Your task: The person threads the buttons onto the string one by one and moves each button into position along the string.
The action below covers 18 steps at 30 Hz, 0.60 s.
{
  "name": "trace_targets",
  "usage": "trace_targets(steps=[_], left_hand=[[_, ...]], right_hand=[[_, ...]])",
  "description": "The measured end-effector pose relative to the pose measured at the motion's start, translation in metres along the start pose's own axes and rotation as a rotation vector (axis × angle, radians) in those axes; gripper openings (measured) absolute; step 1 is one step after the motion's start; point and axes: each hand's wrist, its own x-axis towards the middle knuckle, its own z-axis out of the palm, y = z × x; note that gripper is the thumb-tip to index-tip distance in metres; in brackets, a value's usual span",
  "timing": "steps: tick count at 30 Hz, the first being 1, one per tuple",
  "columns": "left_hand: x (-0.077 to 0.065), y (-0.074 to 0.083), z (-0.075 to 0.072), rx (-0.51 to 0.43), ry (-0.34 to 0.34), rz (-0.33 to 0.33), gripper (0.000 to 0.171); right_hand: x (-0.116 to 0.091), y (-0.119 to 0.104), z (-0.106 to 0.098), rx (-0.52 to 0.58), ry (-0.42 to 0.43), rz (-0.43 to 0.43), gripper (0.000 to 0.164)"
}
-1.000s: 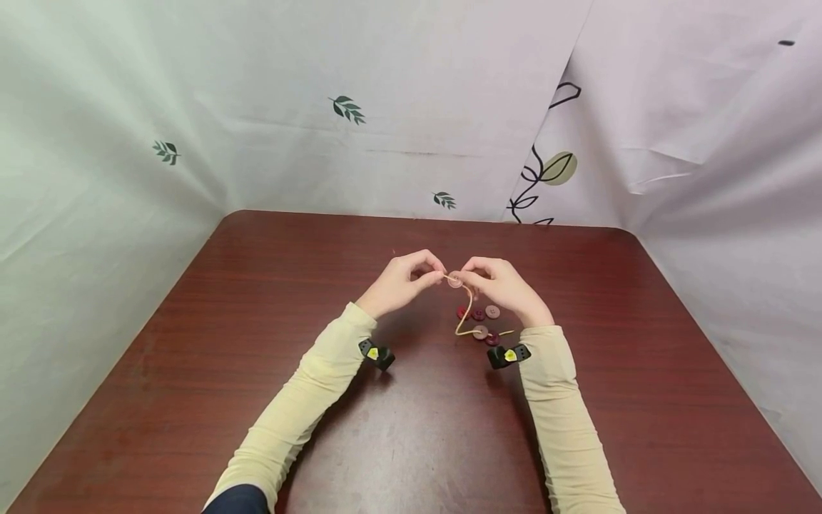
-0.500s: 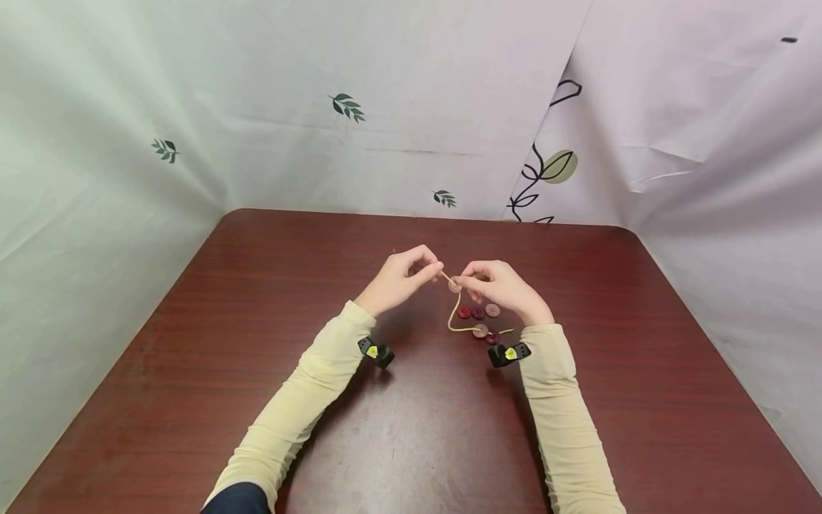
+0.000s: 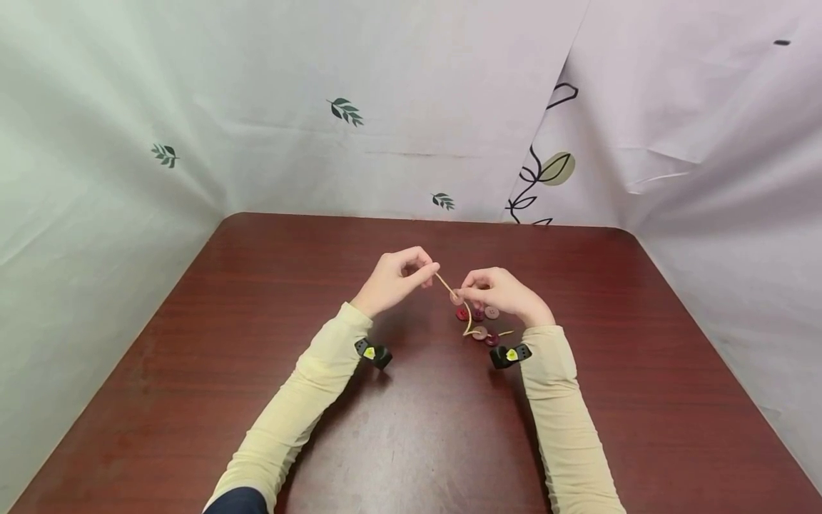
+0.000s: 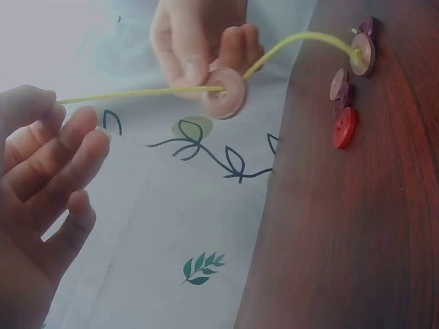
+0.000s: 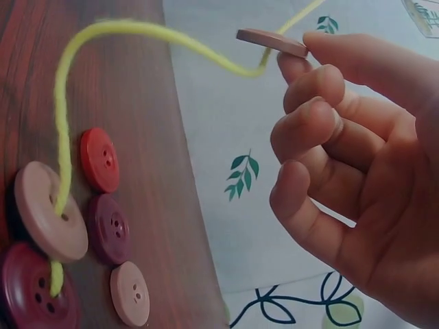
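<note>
My left hand point(image 3: 398, 278) pinches the end of a yellow cord point(image 4: 137, 94) between thumb and forefinger, other fingers loosely bent. In my right hand point(image 3: 504, 291), thumb and forefinger pinch the edge of a pinkish-beige button point(image 4: 225, 94). The cord passes through this button and runs taut to my left hand. On the other side it sags in a curve to the table, where it threads a second beige button point(image 5: 49, 211) and a dark maroon button point(image 5: 38, 291). Both of those lie overlapping on the table.
Beside the threaded pair lie three loose buttons in a row: red point(image 5: 100, 160), purple point(image 5: 109, 229) and pale pink point(image 5: 129, 294). They rest on the dark brown wooden table point(image 3: 411, 414). A white curtain point(image 3: 289, 86) with leaf prints hangs behind the table.
The cord between my left hand and the held button has lengthened. My right hand has come slightly down and nearer with the button, while my left hand has shifted a little left.
</note>
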Motion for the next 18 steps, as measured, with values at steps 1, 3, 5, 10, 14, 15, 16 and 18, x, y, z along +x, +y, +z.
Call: trace_targets(steps=[1,3,5,10,14,15,16,18], left_hand=[[-0.001,0.001,-0.001,-0.006,0.010,0.001,0.014],[-0.001,0.001,-0.002,-0.010,0.032,0.005,0.014],[-0.002,0.003,-0.003,-0.011,0.055,0.017,0.014],[-0.003,0.004,-0.007,-0.025,0.108,0.071,0.013],[-0.003,0.005,-0.010,-0.045,0.148,0.127,0.014],[-0.003,0.005,-0.011,-0.048,0.159,0.143,0.014],[-0.004,0.005,-0.011,-0.048,0.169,0.156,0.015],[-0.004,0.006,-0.013,-0.047,0.189,0.181,0.016]], right_hand=[[0.000,0.000,0.000,0.009,-0.013,0.008,0.016],[0.000,0.002,0.001,0.025,-0.043,0.021,0.017],[0.000,0.004,0.001,0.044,-0.072,0.036,0.018],[0.002,0.010,0.003,0.057,-0.103,0.048,0.019],[0.002,0.013,0.004,0.047,-0.113,0.047,0.017],[0.002,0.013,0.004,0.041,-0.117,0.043,0.017],[0.001,0.014,0.004,0.041,-0.124,0.040,0.016],[0.001,0.016,0.004,0.043,-0.139,0.026,0.016]])
